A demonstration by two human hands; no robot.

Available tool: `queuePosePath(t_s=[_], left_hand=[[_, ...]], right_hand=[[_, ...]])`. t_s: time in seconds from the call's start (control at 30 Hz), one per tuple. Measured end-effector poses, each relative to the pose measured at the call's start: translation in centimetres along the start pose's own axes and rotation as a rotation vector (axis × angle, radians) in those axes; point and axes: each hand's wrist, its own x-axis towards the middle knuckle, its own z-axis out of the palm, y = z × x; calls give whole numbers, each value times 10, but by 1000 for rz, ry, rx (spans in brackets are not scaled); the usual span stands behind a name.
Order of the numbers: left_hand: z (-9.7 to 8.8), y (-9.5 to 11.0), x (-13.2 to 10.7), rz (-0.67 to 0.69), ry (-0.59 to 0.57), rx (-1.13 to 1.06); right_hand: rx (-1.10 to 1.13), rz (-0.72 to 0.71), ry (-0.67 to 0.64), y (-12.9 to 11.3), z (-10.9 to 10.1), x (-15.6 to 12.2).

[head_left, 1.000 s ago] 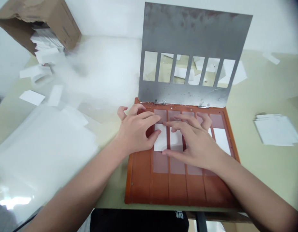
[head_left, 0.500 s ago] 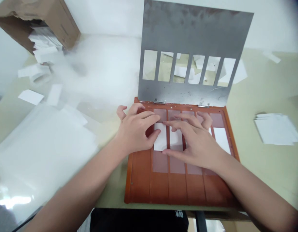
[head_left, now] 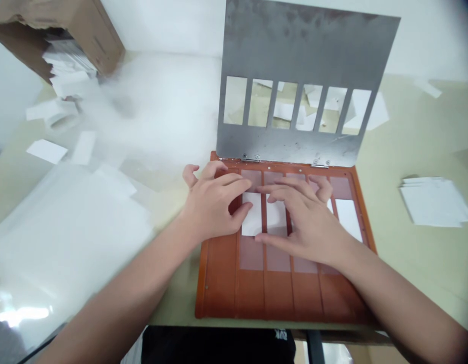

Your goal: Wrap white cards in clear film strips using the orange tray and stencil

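Near the middle of the head view, the left hand (head_left: 213, 205) was bent over the top left part of the orange board (head_left: 252, 298). Its thumb and forefinger stood apart, the thumb tip over the right-hand side of the left card (head_left: 251, 222), the forefinger tip just above that card's top edge. The fingers looked loose, with no pinch between them.

The right hand (head_left: 312, 220), right of centre, had its thumb and forefinger spread, one tip by the left card's lower right corner, the other by its upper right corner. I couldn't tell whether they gripped it. The palm arched over the next card (head_left: 276, 218), which lay in the neighbouring strip, partly covered.

The left card lay flat on the board at the centre of the frame, with pinkish film (head_left: 251, 255) showing above and below it. Another, the end card (head_left: 348, 220), lay right of the right hand.

A metal plate (head_left: 310, 50) with six windows stood up from the board's hinges, top centre. A stack (head_left: 433, 202) of white cards sat at the right edge, and a torn box (head_left: 95, 38) filled the upper left corner.
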Motion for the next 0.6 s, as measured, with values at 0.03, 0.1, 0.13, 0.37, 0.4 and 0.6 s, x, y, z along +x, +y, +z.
queuePosePath(t_s=[0.03, 0.1, 0.13, 0.37, 0.4, 0.6], left_hand=[[0, 0, 0, 4, 3, 2], [0, 0, 0, 10, 8, 4], [0, 0, 0, 12, 9, 3], [0, 0, 0, -1, -8, 6], [0, 0, 0, 0, -7, 8], [1, 0, 0, 5, -1, -3]], right_hand=[[2, 3, 4, 0, 0, 0], [13, 8, 10, -1, 0, 1], [20, 11, 10, -1, 1, 1], [36, 16, -1, 1, 2, -1], [37, 15, -2, 1, 2, -1], [21, 13, -12, 2, 1, -1]])
